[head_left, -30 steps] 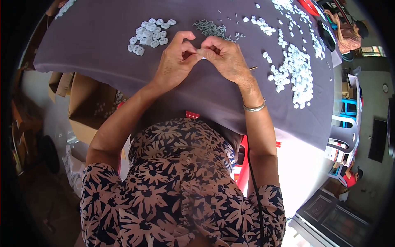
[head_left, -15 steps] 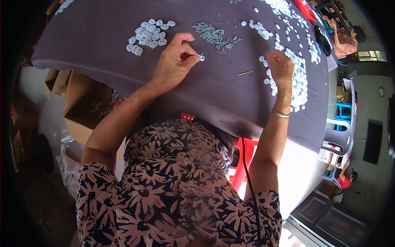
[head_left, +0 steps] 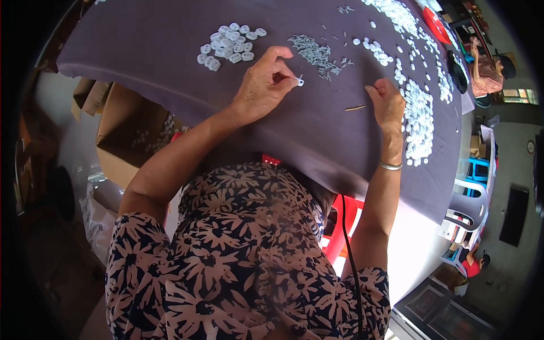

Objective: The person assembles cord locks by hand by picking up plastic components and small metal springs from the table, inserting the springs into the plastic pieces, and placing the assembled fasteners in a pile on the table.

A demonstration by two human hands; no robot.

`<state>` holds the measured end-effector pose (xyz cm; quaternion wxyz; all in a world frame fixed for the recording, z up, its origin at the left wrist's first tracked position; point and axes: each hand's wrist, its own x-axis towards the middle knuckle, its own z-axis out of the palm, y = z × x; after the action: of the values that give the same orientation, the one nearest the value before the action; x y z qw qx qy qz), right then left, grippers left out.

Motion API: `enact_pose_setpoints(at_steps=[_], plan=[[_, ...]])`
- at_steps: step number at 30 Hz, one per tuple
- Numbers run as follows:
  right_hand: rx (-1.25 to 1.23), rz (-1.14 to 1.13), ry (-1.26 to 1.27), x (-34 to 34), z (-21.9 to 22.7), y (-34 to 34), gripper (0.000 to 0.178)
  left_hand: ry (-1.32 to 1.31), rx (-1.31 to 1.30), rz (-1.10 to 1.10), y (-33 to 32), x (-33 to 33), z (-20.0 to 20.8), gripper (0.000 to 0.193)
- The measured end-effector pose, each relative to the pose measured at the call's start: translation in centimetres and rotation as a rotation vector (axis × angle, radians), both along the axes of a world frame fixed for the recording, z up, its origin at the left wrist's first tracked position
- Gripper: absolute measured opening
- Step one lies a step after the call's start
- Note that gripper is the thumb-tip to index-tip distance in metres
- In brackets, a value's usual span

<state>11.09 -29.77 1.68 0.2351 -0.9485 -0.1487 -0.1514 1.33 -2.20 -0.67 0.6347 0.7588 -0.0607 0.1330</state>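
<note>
My left hand (head_left: 265, 88) is raised over the table, with thumb and fingers pinched on a small white plastic piece (head_left: 300, 83). A thin pin-like part sticks up from that piece. Over to the right, my right hand (head_left: 389, 106) is closed, its thumb against the curled fingers. Whatever sits between those fingertips is too small to make out. Beside it stretches a large pile of small white pieces (head_left: 419, 122). Beyond my left hand lies a heap of small grey screws (head_left: 313, 54). A cluster of larger white oval pieces (head_left: 229, 41) rests left of the screws.
A thin brown stick (head_left: 355, 107) lies between my hands on the dark tablecloth (head_left: 317, 133). At the far right stands a red tray (head_left: 436, 25). An open cardboard box (head_left: 122, 130) with white pieces is below the table's left edge. Another person (head_left: 488, 73) sits far right.
The whole view has shifted, so the table things appear farther right. My right hand has come leftward from the white pile, its thumb now showing. My left hand keeps its pinch on the piece.
</note>
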Motion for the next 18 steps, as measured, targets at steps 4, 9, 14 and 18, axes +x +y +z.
enact_pose_setpoints(at_steps=[4, 9, 14, 18], plan=[[0.006, -0.008, 0.026, -0.2, 0.0, 0.1, 0.021, 0.019, -0.016, -0.005, 0.0, -0.1, 0.1, 0.040], [0.035, 0.160, -0.073, -0.7, -0.1, 1.5, 0.014, 0.010, -0.037, -0.008, 0.0, -0.1, -0.1, 0.040], [0.387, 0.332, 0.106, -2.0, 0.2, 5.6, 0.011, -0.004, -0.032, -0.017, 0.0, -0.1, -0.1, 0.040], [0.652, 0.535, 0.448, -3.1, 1.2, 9.2, 0.009, 0.002, -0.021, -0.013, 0.1, -0.1, -0.1, 0.041]])
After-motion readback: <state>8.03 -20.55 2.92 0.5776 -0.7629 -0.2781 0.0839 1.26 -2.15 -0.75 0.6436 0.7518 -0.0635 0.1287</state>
